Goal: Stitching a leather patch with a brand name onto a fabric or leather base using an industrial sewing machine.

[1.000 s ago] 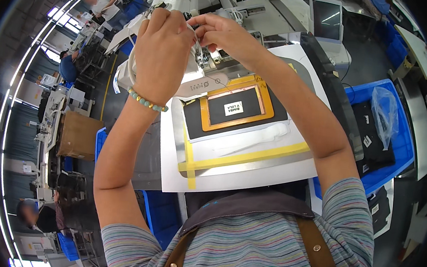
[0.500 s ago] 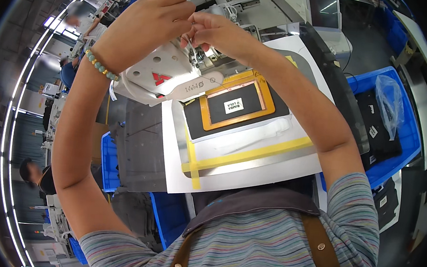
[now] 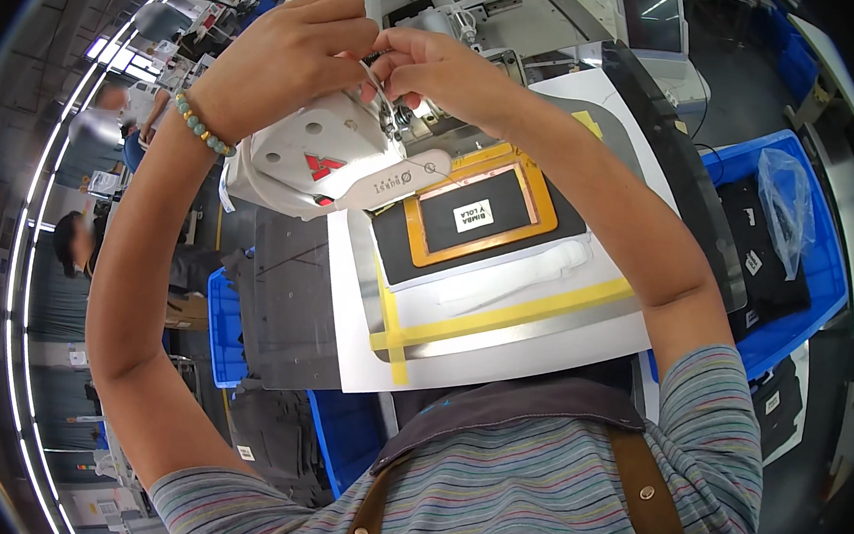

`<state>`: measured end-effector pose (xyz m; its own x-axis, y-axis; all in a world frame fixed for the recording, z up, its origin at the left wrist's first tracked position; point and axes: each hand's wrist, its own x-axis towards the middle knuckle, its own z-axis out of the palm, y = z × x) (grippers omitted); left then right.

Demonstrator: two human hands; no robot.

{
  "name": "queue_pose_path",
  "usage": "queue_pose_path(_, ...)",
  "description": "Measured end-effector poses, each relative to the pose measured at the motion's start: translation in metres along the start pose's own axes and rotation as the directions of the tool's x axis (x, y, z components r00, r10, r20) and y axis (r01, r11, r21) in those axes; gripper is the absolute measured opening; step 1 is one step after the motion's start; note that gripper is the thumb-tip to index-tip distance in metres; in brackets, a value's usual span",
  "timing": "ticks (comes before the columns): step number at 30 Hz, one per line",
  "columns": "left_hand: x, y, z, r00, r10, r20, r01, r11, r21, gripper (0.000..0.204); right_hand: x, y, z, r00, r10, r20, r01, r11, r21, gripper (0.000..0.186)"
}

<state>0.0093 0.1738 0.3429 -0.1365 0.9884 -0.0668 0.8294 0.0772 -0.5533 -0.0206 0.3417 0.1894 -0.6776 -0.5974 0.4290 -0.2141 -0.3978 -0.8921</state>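
Both my hands are raised at the needle end of a white sewing machine, fingertips close together. My left hand, with a bead bracelet at its wrist, has its fingers curled closed, their tips turned away from view. Opposite it, my right hand pinches thumb and fingers beside the needle parts; what lies between them is too small to make out. Below, an orange frame rests on black fabric bearing a white label. A taped metal template surrounds them.
White sheeting covers the dark table. At the right stands a blue bin with black pieces and a clear plastic bag. Another blue bin and dark fabric pieces sit lower left. A person is in the far left background.
My hands stay at the needle area, with the left hand shifted slightly down and left. The whole view has moved a little. Persons in the background have changed position.
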Motion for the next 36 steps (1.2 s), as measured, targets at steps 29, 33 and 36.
queue_pose_path(29, -0.027, 0.026, -0.008, 0.853, -0.523, -0.007, 0.419, 0.691, -0.589, 0.006, -0.037, -0.047, 0.000, 0.853, -0.516, 0.077, 0.385, 0.524, -0.760, 0.010)
queue_pose_path(33, -0.023, 0.037, -0.008, 0.743, -0.622, 0.247, 0.558, 0.372, -0.742, 0.004, -0.061, -0.083, -0.019, 0.994, -0.034, 0.106, 0.062, 0.959, -0.276, 0.012)
queue_pose_path(36, -0.023, 0.044, -0.013, 0.714, -0.610, 0.343, 0.600, 0.282, -0.749, 0.007, -0.071, -0.086, -0.051, 0.981, 0.076, 0.180, -0.032, 0.971, -0.237, 0.014)
